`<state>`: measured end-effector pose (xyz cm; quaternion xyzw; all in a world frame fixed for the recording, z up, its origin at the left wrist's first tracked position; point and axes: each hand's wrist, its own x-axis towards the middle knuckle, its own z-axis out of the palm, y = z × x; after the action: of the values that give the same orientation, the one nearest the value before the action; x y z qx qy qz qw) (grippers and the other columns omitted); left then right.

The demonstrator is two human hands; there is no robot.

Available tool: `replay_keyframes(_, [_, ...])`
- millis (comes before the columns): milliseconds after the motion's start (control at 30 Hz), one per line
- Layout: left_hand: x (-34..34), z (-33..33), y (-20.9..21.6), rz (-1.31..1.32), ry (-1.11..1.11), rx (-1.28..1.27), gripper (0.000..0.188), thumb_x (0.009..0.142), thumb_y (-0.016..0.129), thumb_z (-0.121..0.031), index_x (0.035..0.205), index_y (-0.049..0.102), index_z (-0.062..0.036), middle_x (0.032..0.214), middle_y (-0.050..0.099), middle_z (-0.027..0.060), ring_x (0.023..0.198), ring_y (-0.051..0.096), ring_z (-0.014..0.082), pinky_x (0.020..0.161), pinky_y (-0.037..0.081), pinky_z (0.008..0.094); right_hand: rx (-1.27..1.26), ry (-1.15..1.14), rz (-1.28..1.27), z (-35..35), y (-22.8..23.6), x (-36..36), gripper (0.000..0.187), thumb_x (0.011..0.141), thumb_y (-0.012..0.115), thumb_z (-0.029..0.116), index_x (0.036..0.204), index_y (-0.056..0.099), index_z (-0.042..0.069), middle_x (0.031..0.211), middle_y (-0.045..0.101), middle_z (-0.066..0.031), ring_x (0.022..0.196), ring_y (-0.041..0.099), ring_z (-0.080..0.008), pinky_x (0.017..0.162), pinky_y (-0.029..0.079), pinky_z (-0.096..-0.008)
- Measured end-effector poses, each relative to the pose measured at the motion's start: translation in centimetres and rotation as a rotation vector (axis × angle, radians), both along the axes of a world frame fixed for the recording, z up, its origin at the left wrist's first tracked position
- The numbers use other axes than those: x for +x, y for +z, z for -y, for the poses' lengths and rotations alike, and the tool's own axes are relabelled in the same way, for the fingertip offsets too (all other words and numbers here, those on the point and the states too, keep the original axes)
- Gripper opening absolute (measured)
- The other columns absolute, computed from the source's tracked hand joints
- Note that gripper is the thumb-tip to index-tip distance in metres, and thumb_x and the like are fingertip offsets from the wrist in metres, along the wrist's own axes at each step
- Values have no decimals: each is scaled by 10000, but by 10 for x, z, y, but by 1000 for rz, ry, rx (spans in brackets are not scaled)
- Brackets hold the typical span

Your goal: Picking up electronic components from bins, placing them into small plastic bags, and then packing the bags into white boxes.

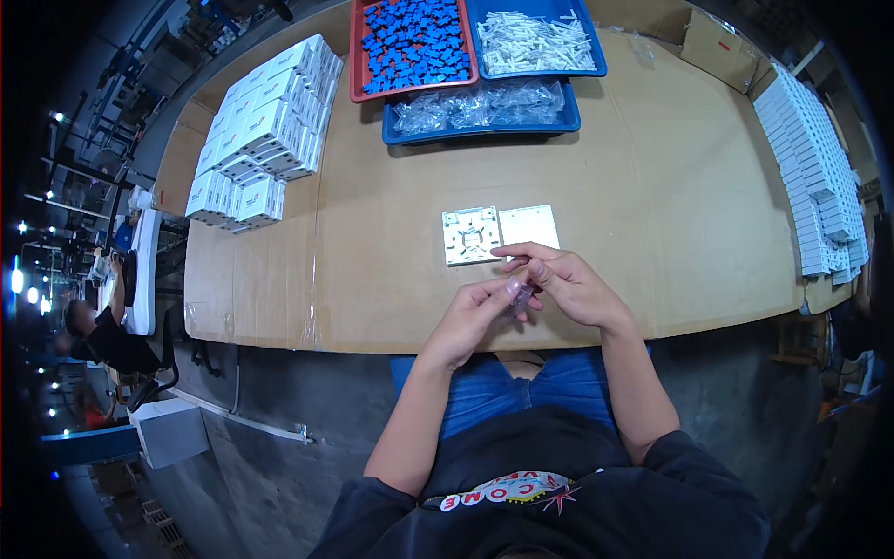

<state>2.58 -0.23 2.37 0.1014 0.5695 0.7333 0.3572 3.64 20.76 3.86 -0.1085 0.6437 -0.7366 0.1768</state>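
Observation:
My left hand and my right hand meet above the near edge of the table, fingers closed in pinches. Between them is a small clear plastic bag, mostly covered by the fingers. What the bag contains, if anything, I cannot make out. Just beyond my hands lies a white square box base with moulded fittings inside. Beside it on the right sits a plain white square cover, its near part hidden by my right hand.
At the far side stand a red tray of blue parts, a blue tray of white screw plugs and a blue tray of clear bags. White boxes are stacked left and right. Another person sits far left.

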Motion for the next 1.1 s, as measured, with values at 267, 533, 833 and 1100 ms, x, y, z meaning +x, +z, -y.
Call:
replay_keyframes(267, [9,-6,-4,359,43,174,405,1105,522,-352,1199,656,19,1059,714,141,902,698,201,847,587,353,5,120,77,-4,-4,0,551,1116,468,444,1414,601,0,985,693,-37,755,586,-91,745,500,-252])
replay_keyframes(533, [11,-3,-19,511,4,345,395,1114,492,-383,1253,628,-38,1075,701,122,887,702,220,854,600,408,115,200,55,-5,-11,0,706,1061,428,627,1436,631,65,942,670,0,755,513,-75,743,477,-249])
replay_keyframes(833, [10,-4,-23,511,32,273,352,1102,529,-366,1214,648,-54,1045,711,85,867,700,204,825,604,392,172,230,-129,-3,-11,0,605,1104,432,506,1265,705,-10,1315,670,-147,981,683,-187,907,543,-330])
replay_keyframes(1100, [9,-3,-14,504,36,259,439,1100,519,-398,1241,647,-2,974,700,51,781,649,148,739,563,321,133,218,82,-24,7,-25,455,1108,516,364,1157,734,-32,1417,623,-164,1134,676,-225,973,538,-358])
